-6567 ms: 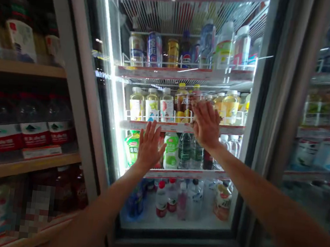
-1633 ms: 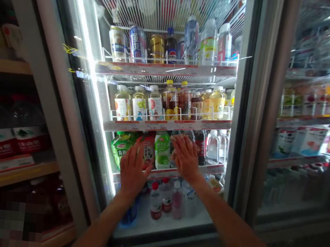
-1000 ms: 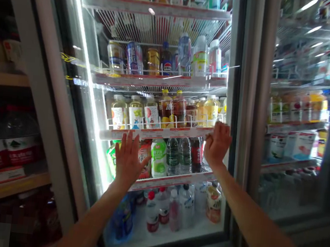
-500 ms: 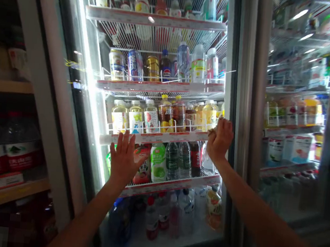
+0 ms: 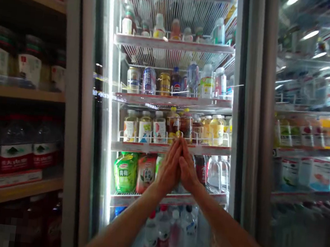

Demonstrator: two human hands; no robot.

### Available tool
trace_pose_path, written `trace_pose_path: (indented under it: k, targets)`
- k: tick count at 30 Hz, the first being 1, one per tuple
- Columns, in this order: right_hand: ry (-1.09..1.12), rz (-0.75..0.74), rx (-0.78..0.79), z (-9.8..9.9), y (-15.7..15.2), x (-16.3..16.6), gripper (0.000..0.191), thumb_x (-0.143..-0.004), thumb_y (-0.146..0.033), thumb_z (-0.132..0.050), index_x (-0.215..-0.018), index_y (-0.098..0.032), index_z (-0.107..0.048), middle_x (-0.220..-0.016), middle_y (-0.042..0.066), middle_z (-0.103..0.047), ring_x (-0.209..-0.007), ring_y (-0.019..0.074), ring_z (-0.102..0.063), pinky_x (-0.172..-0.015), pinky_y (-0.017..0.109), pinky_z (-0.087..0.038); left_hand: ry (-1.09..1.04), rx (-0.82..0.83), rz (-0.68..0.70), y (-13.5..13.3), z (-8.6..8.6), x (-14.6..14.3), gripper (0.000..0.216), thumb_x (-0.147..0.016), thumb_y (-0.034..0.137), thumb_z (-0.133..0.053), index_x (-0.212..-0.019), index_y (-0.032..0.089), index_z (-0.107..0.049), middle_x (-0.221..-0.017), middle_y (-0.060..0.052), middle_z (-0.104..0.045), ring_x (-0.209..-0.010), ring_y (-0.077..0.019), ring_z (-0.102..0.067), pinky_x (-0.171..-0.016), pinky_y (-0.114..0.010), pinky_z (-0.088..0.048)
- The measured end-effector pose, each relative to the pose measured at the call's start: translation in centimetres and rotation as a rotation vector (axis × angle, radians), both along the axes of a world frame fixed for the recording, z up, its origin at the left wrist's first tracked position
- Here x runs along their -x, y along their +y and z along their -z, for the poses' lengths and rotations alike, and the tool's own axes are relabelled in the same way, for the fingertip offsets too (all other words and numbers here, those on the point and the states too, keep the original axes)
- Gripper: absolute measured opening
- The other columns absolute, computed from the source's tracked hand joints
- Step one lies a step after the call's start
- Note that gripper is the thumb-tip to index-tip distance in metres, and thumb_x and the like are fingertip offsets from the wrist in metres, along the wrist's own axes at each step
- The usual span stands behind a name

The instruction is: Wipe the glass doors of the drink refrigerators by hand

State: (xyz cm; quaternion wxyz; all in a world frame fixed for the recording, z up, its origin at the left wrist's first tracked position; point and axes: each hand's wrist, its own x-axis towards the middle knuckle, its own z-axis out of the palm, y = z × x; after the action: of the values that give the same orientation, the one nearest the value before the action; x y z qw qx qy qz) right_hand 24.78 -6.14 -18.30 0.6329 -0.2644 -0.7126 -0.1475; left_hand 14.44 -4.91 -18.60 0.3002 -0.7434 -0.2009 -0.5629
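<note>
My left hand [image 5: 168,170] and my right hand [image 5: 189,169] meet palm to palm before the glass door of a lit drinks fridge [image 5: 242,147]. The left fingers are stretched out and point upward. Those of my right hand lean against them, partly covered. Something small and pale shows at the fingertips; its kind is unclear, and whatever lies between the palms is hidden. Behind the hands runs a shelf edge [image 5: 139,147] with tea and juice bottles [image 5: 145,127] above it. Below are a green jug-like bottle [image 5: 126,172] and a red-labelled bottle [image 5: 146,173].
Cans [image 5: 148,80] and bottles fill the higher fridge shelves; red-capped bottles [image 5: 151,234] stand at the bottom. To the left, a wooden shelf [image 5: 23,93] carries jars and large red-labelled bottles [image 5: 16,147]. Another glass-fronted fridge [image 5: 309,150] stands at right, beyond a metal frame.
Both hands have come together at the middle from opposite sides. Earlier, my right hand gripped a small crumpled thing at the right. The view has shifted, showing more of the left shelves.
</note>
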Motion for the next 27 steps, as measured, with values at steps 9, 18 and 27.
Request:
trace_pose_path:
  k: [9, 18, 27]
  targets:
    - [0.023, 0.694, -0.296, -1.2, 3.0, -8.4, 0.050, -0.090, -0.031, -0.030, -0.139, -0.022, -0.031, -0.144, 0.013, -0.035, -0.137, 0.0252, -0.025, -0.108, 0.051, -0.021, -0.039, -0.158, -0.351, 2.3, -5.3, 8.8, 0.028, -0.084, 0.022, -0.047, -0.109, 0.018, -0.055, -0.122, -0.010, -0.057, -0.125, -0.0228, -0.043, -0.110, -0.050, -0.018]
    - [-0.072, 0.801, -0.298, -0.5, 3.2, -9.2, 0.048, -0.088, -0.030, -0.035, -0.136, -0.025, -0.037, -0.147, 0.009, -0.029, -0.138, 0.0233, -0.021, -0.110, 0.047, -0.017, 0.227, -0.260, -0.280, 2.8, -1.3, 4.6, 0.045, -0.085, 0.028, -0.050, -0.129, 0.020, -0.041, -0.137, -0.008, -0.046, -0.138, -0.0210, -0.020, -0.110, -0.039, -0.026]
    - [-0.043, 0.806, -0.305, -0.6, 3.3, -9.1, 0.049, -0.087, -0.031, -0.039, -0.135, -0.025, -0.038, -0.147, 0.010, -0.031, -0.138, 0.0251, -0.023, -0.109, 0.049, -0.020, -0.244, -0.172, -0.409, 3.4, -4.5, 14.1, 0.051, -0.085, 0.021, -0.044, -0.135, 0.013, -0.037, -0.146, -0.016, -0.029, -0.139, -0.0243, -0.017, -0.110, -0.045, -0.024]
